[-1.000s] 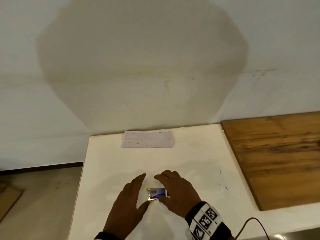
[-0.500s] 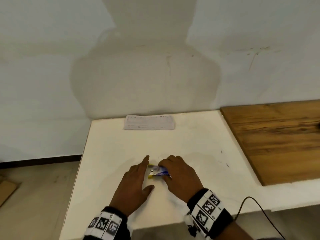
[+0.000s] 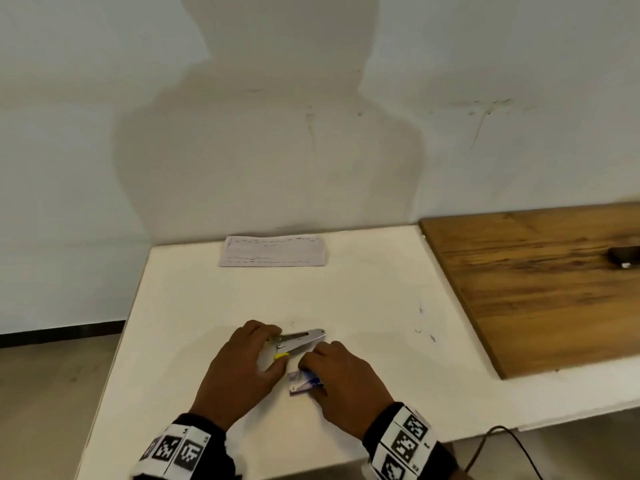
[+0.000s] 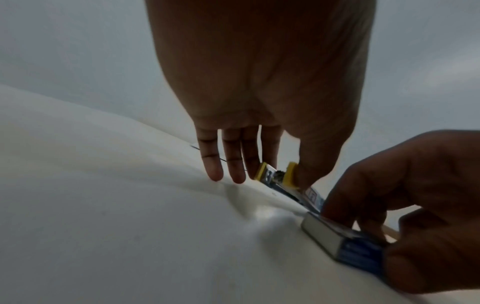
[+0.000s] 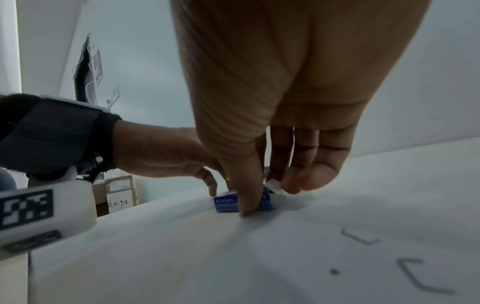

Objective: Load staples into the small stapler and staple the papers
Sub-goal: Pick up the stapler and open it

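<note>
since half a second ago the two things have come apart: the stapler now lies swung open at about 12 o'clock from the hands, and the blue staple box sits nearer, at about 5 o'clock from it, where before both were bunched between the fingers.

nearest, the right hand arches over the staple box, thumb on one side and fingers on the other, wrist raised; its grip is a light pinch round the box, which rests on the white counter. the box's end flap looks lifted in the right wrist view. just beyond, the left hand pinches the yellow rear end of the stapler between thumb and forefinger, holding it down on the counter, the other fingers straight with their tips on the surface.

the step in hand looks like loading: stapler open, staples not yet out. the next move likely calls for drawing a strip from the box and laying it in the open channel while the left hand keeps the stapler steady.

farther, two loose staples lie at 3 o'clock of the hands. the papers lie at 12 o'clock by the wall, well apart, unstapled.
</note>
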